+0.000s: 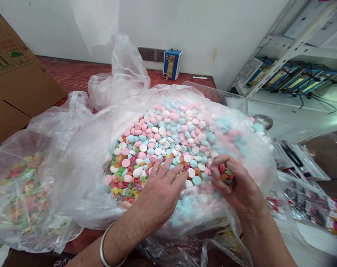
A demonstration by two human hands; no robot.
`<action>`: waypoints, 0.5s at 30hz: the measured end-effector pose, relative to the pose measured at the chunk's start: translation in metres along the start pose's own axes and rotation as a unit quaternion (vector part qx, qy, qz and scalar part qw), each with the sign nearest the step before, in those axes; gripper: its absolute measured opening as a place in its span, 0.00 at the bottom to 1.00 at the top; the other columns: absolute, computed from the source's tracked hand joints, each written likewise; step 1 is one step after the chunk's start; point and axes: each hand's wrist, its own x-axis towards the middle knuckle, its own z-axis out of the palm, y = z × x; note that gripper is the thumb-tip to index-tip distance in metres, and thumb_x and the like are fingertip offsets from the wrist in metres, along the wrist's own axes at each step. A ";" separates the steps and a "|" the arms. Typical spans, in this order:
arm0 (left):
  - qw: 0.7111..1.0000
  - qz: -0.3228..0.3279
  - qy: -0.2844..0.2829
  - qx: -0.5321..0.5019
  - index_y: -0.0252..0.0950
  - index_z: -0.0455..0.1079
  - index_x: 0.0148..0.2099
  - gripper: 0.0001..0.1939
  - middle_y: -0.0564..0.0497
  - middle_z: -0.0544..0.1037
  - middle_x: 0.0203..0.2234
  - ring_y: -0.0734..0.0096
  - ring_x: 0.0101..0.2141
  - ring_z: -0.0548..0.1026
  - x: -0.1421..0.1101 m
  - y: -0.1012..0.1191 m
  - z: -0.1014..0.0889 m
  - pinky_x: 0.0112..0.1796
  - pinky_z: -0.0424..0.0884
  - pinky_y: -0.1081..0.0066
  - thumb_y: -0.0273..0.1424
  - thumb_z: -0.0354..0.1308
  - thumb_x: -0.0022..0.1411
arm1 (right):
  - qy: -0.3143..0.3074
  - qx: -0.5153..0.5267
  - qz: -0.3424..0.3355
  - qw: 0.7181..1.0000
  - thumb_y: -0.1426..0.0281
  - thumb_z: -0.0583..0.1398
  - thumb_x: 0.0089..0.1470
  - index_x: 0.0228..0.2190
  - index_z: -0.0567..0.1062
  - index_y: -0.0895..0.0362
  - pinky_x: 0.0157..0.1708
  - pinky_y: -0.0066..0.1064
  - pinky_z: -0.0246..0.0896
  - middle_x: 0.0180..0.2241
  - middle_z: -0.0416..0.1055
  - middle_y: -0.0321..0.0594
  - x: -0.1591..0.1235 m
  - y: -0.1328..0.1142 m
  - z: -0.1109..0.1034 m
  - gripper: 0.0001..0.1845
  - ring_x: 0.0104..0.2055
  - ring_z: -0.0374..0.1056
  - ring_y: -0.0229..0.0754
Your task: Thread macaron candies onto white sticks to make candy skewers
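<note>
A large clear plastic bag (82,167) lies open in front of me, full of pink, white and pale blue button-shaped candies (162,137). Small colourful ring candies (129,183) are mixed in at its lower left part. My left hand (167,185) rests palm down on the candies, fingers spread, with a metal bangle on its wrist. Over the right side of the bag, my right hand (235,181) is curled around several red, green and orange ring candies (226,173). Another clear bag (26,189) of ring candies sits at the left.
A cardboard box (15,81) stands at the far left on the red-brown table (73,68). Against the wall is a small blue device (172,65) beside sockets. On the right are a metal shelf (285,52) with similar devices, a metal scoop (263,121) and packaged goods (301,196).
</note>
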 end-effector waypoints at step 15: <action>0.997 -0.057 0.018 0.054 0.39 0.75 0.46 0.09 0.46 0.77 0.51 0.48 0.59 0.67 0.003 -0.004 0.001 0.61 0.56 0.39 0.29 0.53 0.69 | 0.026 -0.711 -0.068 0.700 0.67 0.54 0.63 0.38 0.80 0.53 0.33 0.33 0.59 0.37 0.81 0.43 -0.012 0.003 0.004 0.14 0.37 0.76 0.48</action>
